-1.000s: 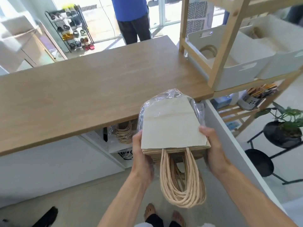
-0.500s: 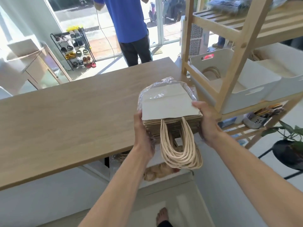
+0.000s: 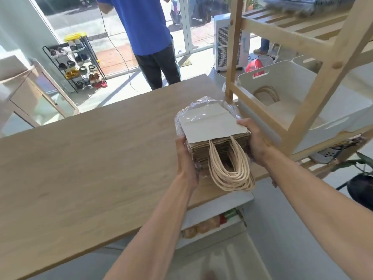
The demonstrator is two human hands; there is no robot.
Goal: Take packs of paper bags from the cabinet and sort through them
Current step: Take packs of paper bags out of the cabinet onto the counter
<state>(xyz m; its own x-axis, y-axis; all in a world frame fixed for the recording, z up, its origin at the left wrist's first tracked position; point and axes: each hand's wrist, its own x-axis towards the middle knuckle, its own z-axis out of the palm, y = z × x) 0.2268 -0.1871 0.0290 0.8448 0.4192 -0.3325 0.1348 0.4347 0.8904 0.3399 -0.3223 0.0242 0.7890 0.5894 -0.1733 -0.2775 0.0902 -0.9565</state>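
A pack of brown paper bags (image 3: 212, 126) in clear plastic wrap, topped by a pale card sheet, is held over the right end of the wooden countertop (image 3: 90, 158). Its twisted paper handles (image 3: 230, 172) hang toward me over the counter's near edge. My left hand (image 3: 186, 158) grips the pack's left side and my right hand (image 3: 253, 142) grips its right side. Below the counter's edge the white cabinet (image 3: 218, 225) shows a shelf with packaged items.
A wooden shelf unit (image 3: 323, 81) stands at the counter's right end, holding white bins (image 3: 286, 102), one with paper bags inside. A person in a blue shirt (image 3: 145, 31) stands beyond the counter. A shoe rack (image 3: 78, 65) sits by the glass door.
Both hands have lifted the pack up from in front of the cabinet to above the counter's right end. The view has risen with them.
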